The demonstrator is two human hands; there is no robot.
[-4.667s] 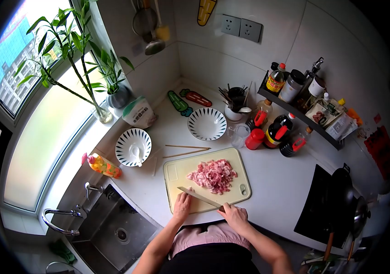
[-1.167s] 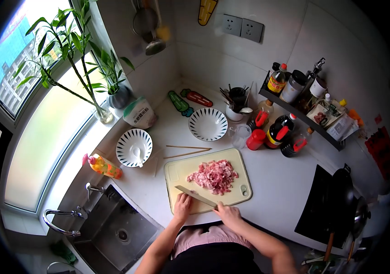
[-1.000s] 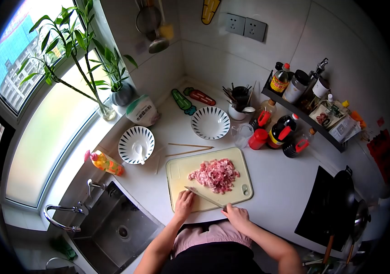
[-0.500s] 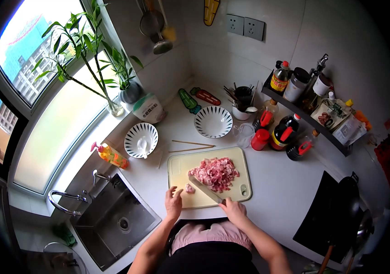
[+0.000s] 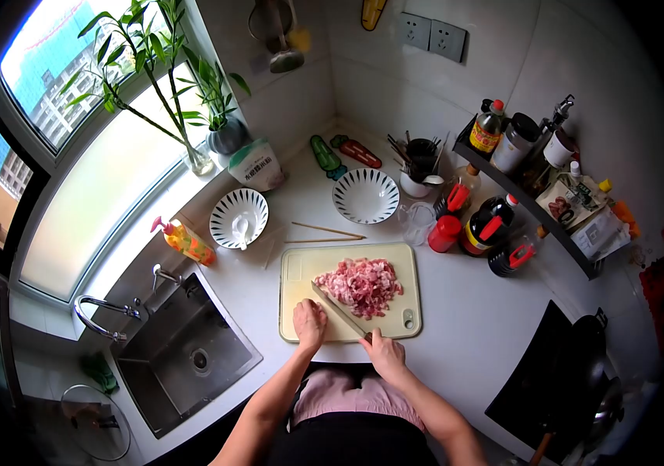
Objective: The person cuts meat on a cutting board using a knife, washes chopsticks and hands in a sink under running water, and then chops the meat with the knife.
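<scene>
A heap of chopped pink meat (image 5: 363, 286) lies on the cream cutting board (image 5: 294, 272). My right hand (image 5: 385, 353) grips the handle of a kitchen knife (image 5: 338, 309), at the board's front edge. The blade points up and to the left, along the left side of the heap. Left of the blade, my left hand (image 5: 310, 325) is down on the board with its fingers curled over the small separate piece of meat. Only a bit of pink shows by the fingertips, as the hand hides the rest.
Behind the board lie chopsticks (image 5: 324, 230), a striped bowl (image 5: 366, 196) and another bowl (image 5: 220, 220) with a white spoon (image 5: 242, 230). A sink (image 5: 192, 365) is on the left. Sauce bottles (image 5: 489, 225) and a shelf (image 5: 530, 206) stand right, beyond them a dark stove (image 5: 530, 373).
My left hand has moved right and closed over the small piece of meat. The knife and right hand have shifted slightly left. The whole view has shifted a little.
</scene>
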